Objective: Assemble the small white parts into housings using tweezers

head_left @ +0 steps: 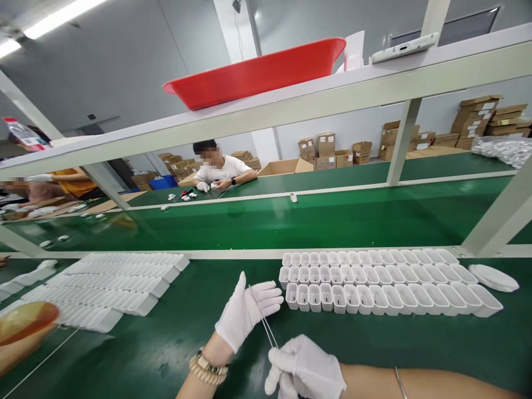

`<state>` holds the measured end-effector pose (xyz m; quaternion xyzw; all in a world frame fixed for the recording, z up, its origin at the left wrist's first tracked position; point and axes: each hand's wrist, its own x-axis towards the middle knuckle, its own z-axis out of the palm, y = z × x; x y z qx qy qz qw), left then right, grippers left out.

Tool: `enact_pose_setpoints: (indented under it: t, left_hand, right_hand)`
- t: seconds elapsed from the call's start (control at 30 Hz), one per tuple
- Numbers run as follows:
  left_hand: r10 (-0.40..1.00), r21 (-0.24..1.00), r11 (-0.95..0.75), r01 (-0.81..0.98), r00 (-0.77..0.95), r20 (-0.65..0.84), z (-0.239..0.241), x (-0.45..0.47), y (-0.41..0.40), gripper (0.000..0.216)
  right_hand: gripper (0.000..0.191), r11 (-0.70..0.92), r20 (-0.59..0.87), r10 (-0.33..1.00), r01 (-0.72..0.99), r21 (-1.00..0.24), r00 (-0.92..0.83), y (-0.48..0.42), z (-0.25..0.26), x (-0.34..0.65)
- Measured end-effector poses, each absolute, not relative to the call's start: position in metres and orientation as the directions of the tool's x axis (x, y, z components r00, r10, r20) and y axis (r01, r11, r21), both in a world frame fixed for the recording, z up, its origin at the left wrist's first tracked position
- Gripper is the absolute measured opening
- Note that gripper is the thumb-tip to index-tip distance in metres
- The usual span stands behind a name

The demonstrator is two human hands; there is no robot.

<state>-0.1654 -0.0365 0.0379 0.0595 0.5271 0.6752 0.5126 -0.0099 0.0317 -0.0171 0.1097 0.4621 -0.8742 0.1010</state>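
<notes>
My left hand (pixel 249 310), in a white glove and with a beaded bracelet at the wrist, lies palm up with its fingers stretched out. Pinched in my gloved right hand (pixel 305 366) is a pair of thin metal tweezers (pixel 267 326), whose prongs slant up across the left palm. Whether anything tiny sits at their tips I cannot make out. Just right of my left fingertips begin three rows of white open-topped plastic cups (pixel 353 299), several showing a small dark spot inside. A stack of white oval lids (pixel 494 277) lies at the rows' right end.
More white cups (pixel 103 288) stand in rows at left, near another person's hand (pixel 16 352) under a yellowish rounded object (pixel 29 321). A green conveyor belt (pixel 249 227) runs beyond the bench. Overhead, a shelf (pixel 291 91) holds a red tray (pixel 257 75). A co-worker (pixel 224 169) sits opposite.
</notes>
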Motion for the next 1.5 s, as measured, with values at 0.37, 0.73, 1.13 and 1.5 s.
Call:
enact_pose_setpoints:
  t: [0.37, 0.73, 1.13, 1.5]
  left_hand:
    - [0.714, 0.776, 0.077, -0.627, -0.508, -0.482, 0.039, -0.165, -0.032, 0.069]
    - [0.723, 0.776, 0.1, -0.623, -0.491, -0.487, 0.032, -0.169, -0.033, 0.069]
    - [0.727, 0.775, 0.097, -0.624, -0.488, -0.484, 0.036, -0.166, -0.033, 0.071]
    - [0.755, 0.789, 0.099, -0.606, -0.472, -0.456, 0.033, -0.169, -0.034, 0.069]
  right_hand:
    - [0.072, -0.522, -0.29, -0.045, 0.27, -0.809, -0.956, 0.027, -0.022, -0.013]
    - [0.071, -0.529, -0.26, -0.036, 0.239, -0.814, -0.965, 0.028, -0.024, -0.012]
    - [0.073, -0.507, -0.244, -0.041, 0.231, -0.83, -0.969, 0.028, -0.031, -0.012]
    - [0.067, -0.348, -0.308, -0.047, 0.304, -0.887, -0.95, 0.032, -0.007, -0.003]
